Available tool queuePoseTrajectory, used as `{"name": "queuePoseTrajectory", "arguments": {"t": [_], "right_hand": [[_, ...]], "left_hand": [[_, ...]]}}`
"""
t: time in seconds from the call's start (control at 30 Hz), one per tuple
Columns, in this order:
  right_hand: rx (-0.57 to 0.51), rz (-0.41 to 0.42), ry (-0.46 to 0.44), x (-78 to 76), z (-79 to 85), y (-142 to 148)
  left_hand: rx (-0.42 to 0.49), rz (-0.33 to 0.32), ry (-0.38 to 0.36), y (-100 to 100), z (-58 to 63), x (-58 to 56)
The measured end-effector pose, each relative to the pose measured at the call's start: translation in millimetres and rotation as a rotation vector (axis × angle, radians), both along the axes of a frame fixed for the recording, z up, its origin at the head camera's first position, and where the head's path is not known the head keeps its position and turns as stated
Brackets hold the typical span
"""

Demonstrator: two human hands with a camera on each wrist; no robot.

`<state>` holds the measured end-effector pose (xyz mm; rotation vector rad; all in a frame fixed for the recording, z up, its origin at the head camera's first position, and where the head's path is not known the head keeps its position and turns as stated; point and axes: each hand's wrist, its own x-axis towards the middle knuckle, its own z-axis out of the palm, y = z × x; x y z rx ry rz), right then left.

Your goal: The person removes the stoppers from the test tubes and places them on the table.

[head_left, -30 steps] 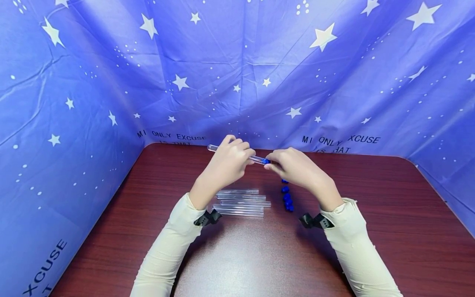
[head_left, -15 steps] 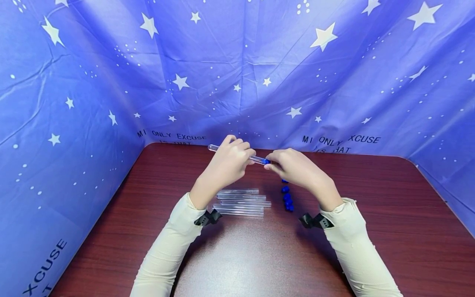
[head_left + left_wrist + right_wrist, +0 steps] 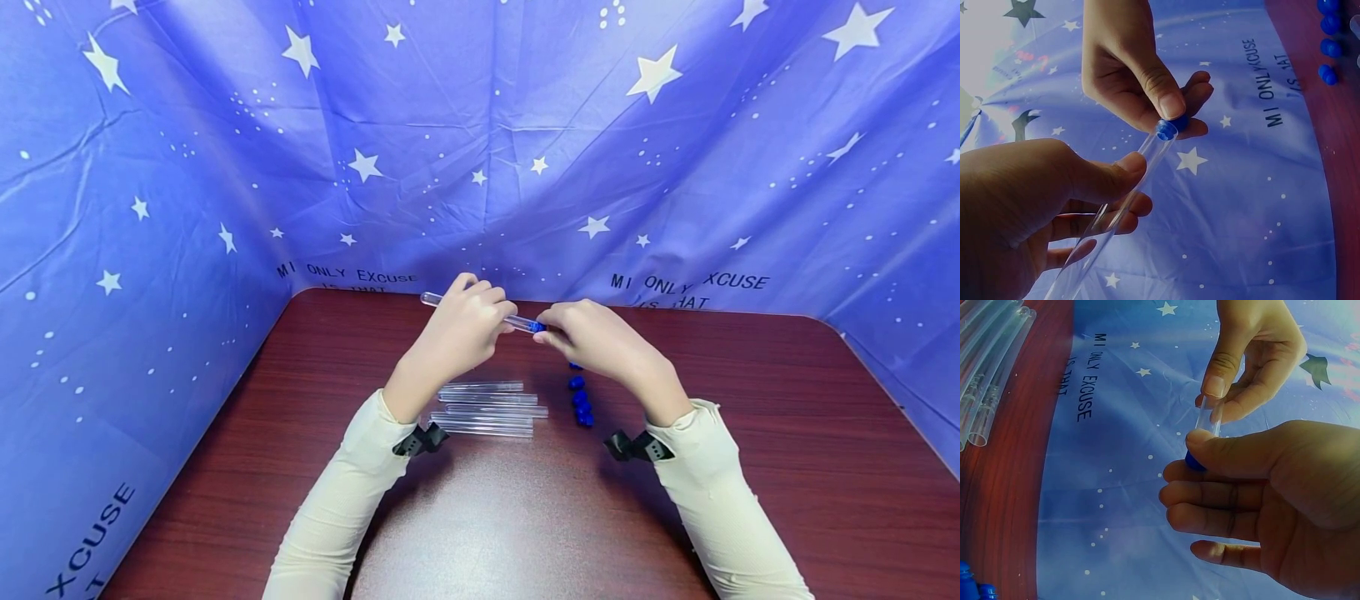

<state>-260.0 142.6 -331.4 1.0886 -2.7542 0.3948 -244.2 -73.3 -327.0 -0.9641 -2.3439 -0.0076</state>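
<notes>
My left hand grips a clear test tube between thumb and fingers, its rounded end sticking out to the left in the head view. At the tube's mouth, my right hand pinches a blue stopper between thumb and index finger. In the left wrist view the stopper's ribbed part sits inside the tube's mouth. The tube is held slightly tilted above the far part of the table. In the right wrist view the right thumb covers part of the blue stopper.
Several clear test tubes lie side by side on the dark red table, mouths to the right. Several blue stoppers stand in a row beside them. A blue star-patterned curtain hangs around the table's back and left sides.
</notes>
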Motion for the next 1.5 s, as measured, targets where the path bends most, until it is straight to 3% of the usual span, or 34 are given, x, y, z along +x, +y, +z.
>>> {"name": "queuePoseTrajectory", "arguments": {"t": [0.3, 0.73, 1.37, 1.5], "right_hand": [[-0.004, -0.001, -0.015, 1.1, 1.5, 1], [-0.032, 0.031, 0.046, 4.3, 7.8, 5], [-0.044, -0.049, 0.0, 3.7, 13.0, 13], [-0.068, -0.067, 0.01, 3.7, 17.2, 18]], "left_hand": [[0.004, -0.004, 0.003, 0, 0.8, 0.7], [0.04, -0.021, 0.033, -2, 1.5, -0.6], [0.142, -0.003, 0.049, -18, 10.6, -0.8], [0.181, -0.031, 0.063, -21, 11.3, -2.4]]}}
